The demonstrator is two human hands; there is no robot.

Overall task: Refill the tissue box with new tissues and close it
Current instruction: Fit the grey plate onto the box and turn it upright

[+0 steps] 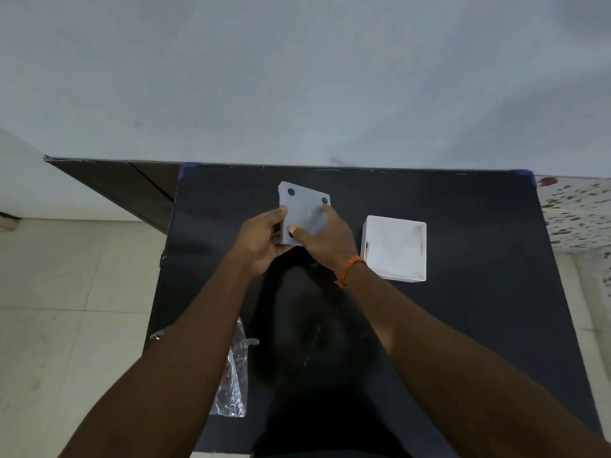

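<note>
Both forearms come in from the near edge and meet over the middle of the black tabletop (pixel 463 325). Crinkled clear plastic wrapper (pixel 235 381) lies near-left on it, partly under the left forearm.

Left hand (pixel 261 241): grip closed on the left, near side of the grey tissue box (pixel 302 209), thumb up on the left edge, fingers wrapped underneath. Right hand (pixel 325 239): grip also closed on the box, fingers spread flat across its grey face, thumb at the near edge. Orange band (pixel 349 269) on the right wrist.

Box is held between both hands over the far-centre of the tabletop, tilted, with its flat grey face toward the camera. Two dark round spots at the far corners of that face, probably feet, so likely the underside, but the view is too soft to be sure. Cannot tell if the near edge touches the tabletop.

White open-top tray (pixel 395 247) sits on the tabletop just right of the right hand, apart from the grey box. Contents look white; can't resolve tissues from bare interior.

Pale wall on the far side, tiled floor left and right.
</note>
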